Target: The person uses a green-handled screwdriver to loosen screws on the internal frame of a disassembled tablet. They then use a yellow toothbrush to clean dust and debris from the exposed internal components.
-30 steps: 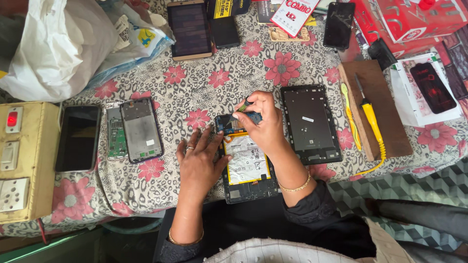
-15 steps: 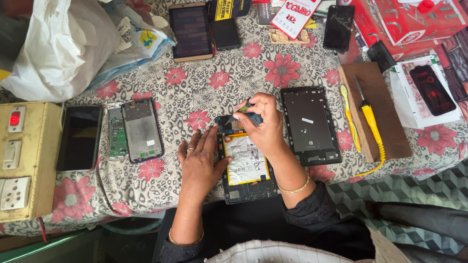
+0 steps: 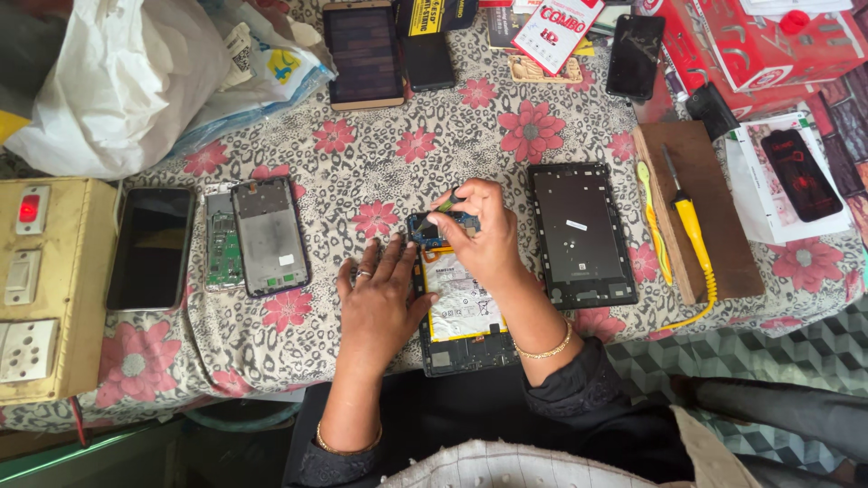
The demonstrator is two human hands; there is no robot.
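Bare flowered cloth on the worktop (image 3: pixel 380 172) lies open beyond the hands. To the right the black back cover (image 3: pixel 580 233) lies close, to the left the opened phone frame (image 3: pixel 269 235), with a clear strip between it and the left hand (image 3: pixel 380 303).

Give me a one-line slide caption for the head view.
Right hand works a small tool on an opened tablet while the left hand steadies it on a floral tablecloth.

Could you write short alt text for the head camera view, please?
A person's right hand works a small tool on an opened tablet with its battery exposed, while the left hand steadies it on a floral tablecloth. A detached back cover lies right, phones left.
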